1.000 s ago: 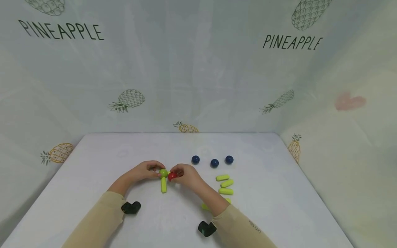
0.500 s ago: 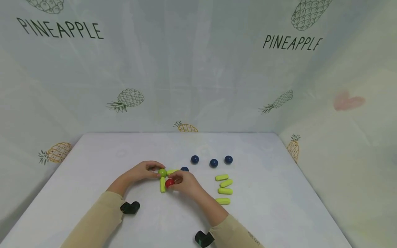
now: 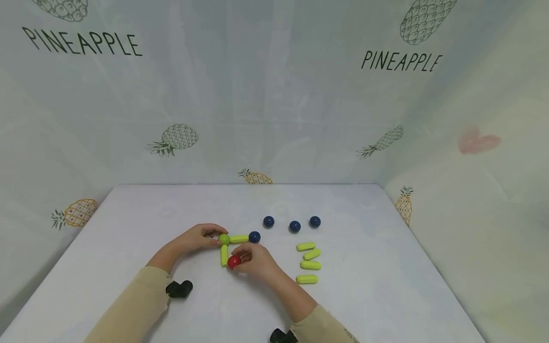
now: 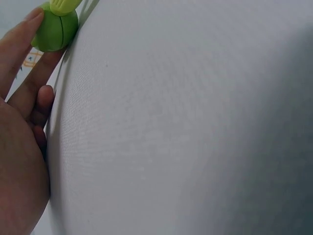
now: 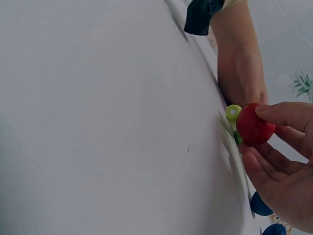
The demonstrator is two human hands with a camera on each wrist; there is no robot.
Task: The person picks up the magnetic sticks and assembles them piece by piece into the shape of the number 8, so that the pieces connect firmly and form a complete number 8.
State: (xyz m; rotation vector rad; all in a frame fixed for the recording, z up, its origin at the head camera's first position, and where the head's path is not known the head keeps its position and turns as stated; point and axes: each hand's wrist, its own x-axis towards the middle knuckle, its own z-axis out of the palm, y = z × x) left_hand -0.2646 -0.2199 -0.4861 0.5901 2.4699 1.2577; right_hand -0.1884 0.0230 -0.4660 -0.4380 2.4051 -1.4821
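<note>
My left hand (image 3: 199,242) pinches a green ball (image 3: 224,239) between thumb and fingers on the white table. Two yellow-green rods touch this ball: one rod (image 3: 224,256) points toward me, the other rod (image 3: 239,239) points right and meets a dark blue ball (image 3: 254,237). In my right hand (image 3: 256,261) a red ball (image 3: 234,262) is held by thumb and fingertips, close to the near end of the first rod. The right wrist view shows that rod's end (image 5: 233,113) just beside the red ball (image 5: 255,125); whether they touch I cannot tell. The left wrist view shows the green ball (image 4: 55,28) gripped.
Several loose rods (image 3: 310,265) lie in a column right of my right hand. Behind them sit three dark blue balls, one of them (image 3: 294,226) in the middle. A pineapple-print curtain (image 3: 274,95) rises behind the table (image 3: 377,295).
My right hand has moved toward me with the red ball, from beside the green ball to the near rod's free end. The right-pointing rod and its blue ball have come into view. My left hand stays put.
</note>
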